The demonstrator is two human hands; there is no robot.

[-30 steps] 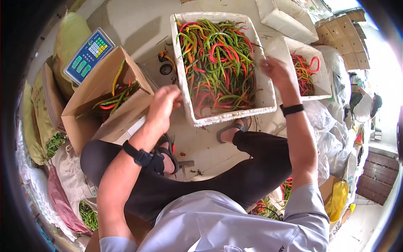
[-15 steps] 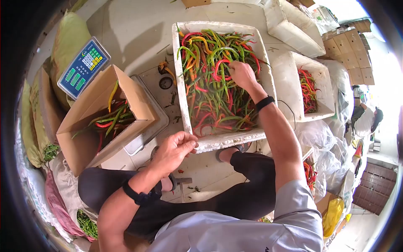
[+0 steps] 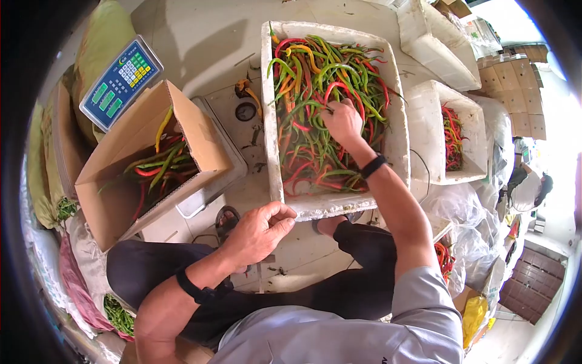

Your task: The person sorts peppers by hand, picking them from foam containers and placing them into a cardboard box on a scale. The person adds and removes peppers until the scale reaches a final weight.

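Observation:
A white foam box [image 3: 276, 115] stands in front of me, filled with long red, green and orange peppers [image 3: 315, 151]. My right hand [image 3: 342, 121] reaches into it from the right, its fingers closed among the peppers near the middle; what the fingertips hold is too small to name. At the box's near left corner my left hand [image 3: 262, 229] has its thumb and fingers against the foam rim. To the left, an open cardboard box [image 3: 109, 203] with more peppers [image 3: 163, 164] sits tilted on a metal scale platform [image 3: 227, 136].
The scale's display [image 3: 121, 82] stands behind the cardboard box. On the right are a smaller foam box [image 3: 464, 176] with red peppers, another foam box [image 3: 436, 45], plastic bags [image 3: 458, 206] and stacked cartons [image 3: 512, 94]. Sacks [image 3: 106, 36] line the left.
My right hand has shifted nearer over the peppers, toward the box's middle. The view has moved slightly, so the foam box appears farther right. My left hand stays at the corner.

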